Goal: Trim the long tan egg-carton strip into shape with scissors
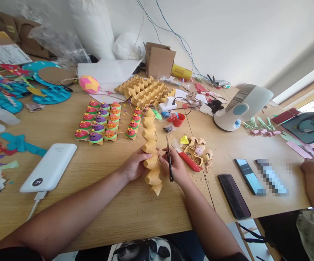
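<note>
Two forearms reaching over wooden counter (124, 214), left hand (133, 166) gripping yellow egg-carton strip (151, 152) between both hands, right hand (174, 167) closed around scissors (169, 159), black phone (233, 195) right of it

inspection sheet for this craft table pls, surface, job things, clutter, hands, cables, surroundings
surface: wooden table, cardboard crumbs near the right hand.
job's things: egg carton strip held upright; scissors beside it; stacked egg cartons; painted carton cups in rows.
clutter: power bank, two phones, desk fan, cardboard box, cut scraps, blue paper shapes.
hands: left hand grips the strip; right hand holds the scissors; another person's hand at right edge.
cables: white lead from power bank; blue wires on wall.
surroundings: white wall, window edge at right.
</note>
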A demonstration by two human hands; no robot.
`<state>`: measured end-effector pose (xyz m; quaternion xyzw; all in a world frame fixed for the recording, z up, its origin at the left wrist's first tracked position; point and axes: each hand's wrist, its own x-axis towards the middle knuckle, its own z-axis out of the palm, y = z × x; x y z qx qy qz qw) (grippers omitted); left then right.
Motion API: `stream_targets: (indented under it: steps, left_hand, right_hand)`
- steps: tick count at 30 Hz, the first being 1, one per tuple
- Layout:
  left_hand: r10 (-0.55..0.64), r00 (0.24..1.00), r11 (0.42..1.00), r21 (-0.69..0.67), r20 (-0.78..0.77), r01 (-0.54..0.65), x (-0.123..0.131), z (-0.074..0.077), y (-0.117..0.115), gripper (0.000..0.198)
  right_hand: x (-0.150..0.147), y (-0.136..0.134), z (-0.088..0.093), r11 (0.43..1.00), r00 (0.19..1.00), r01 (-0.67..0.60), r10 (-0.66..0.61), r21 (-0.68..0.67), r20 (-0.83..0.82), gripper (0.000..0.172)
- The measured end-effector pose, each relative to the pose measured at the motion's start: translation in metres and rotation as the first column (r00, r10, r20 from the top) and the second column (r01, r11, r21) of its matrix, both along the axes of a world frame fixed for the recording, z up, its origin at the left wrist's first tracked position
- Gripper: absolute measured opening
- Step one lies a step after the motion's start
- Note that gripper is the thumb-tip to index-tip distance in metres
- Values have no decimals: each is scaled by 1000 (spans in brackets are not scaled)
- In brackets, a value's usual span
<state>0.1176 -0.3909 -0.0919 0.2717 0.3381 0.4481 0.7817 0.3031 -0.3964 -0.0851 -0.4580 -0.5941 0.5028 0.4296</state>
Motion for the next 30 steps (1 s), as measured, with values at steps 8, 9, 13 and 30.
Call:
stream_targets:
  steps: [8,9,13,30]
  left_hand:
    - [34,999,999,0,10,-34,1,-7,-1,41]
    - [37,999,999,17,-7,-37,1,-9,-2,41]
    - [95,991,982,173,-90,-78,5,-11,-4,39]
    - [345,898,725,685,-273,-70,3,-22,-12,47]
  right_hand:
    - [1,-1,1,998,998,33,-30,51,-46,37]
    - [1,-1,2,997,996,52,-48,51,-79,38]
    - [1,-1,2,993,978,98,-85,60,-190,41]
    - [-2,4,-10,990,831,12,-90,-144,-549,32]
